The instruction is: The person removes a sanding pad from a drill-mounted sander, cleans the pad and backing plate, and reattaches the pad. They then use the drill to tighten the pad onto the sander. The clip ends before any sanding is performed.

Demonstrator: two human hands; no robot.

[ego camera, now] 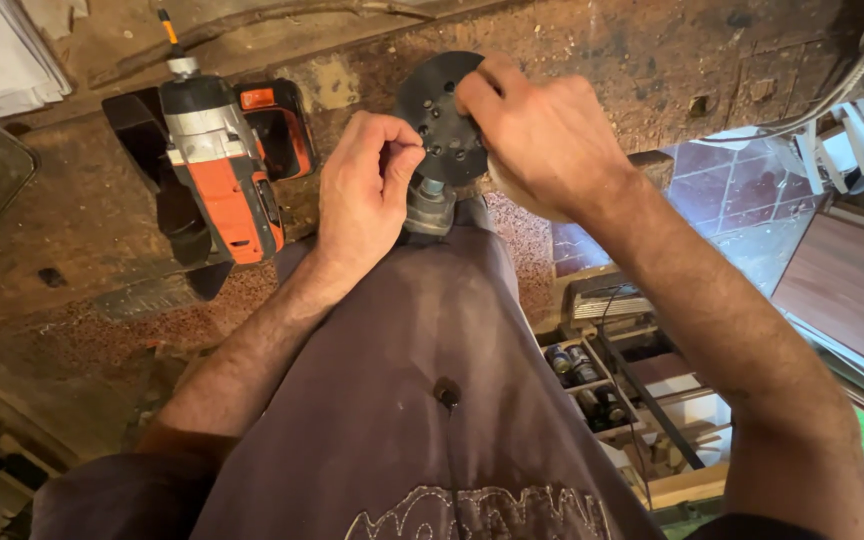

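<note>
A person in a grey work shirt (422,400) bends over a worn, dusty bench (72,330), both hands closed on a round black sanding pad (439,110) dotted with holes. The pad stands on edge near the middle of the bench top, its face turned toward the camera, mounted on the grey neck of a tool (430,205) that sits just below it and appears propped against the person's body, likely to keep it steady. The left hand (362,195) pinches the pad's lower left edge between thumb and fingertips; what, if anything, lies in that pinch cannot be told. The right hand (542,130) wraps the pad's right rim, fingers curled over the top, apparently bracing the disc so it cannot turn. Left of the pad, an orange and black cordless drill (222,170) lies on its side, within easy reach but touched by neither hand. Below and right of the pad, past the bench edge, open wooden shelves (602,390) hold small cans and odds and ends.
</note>
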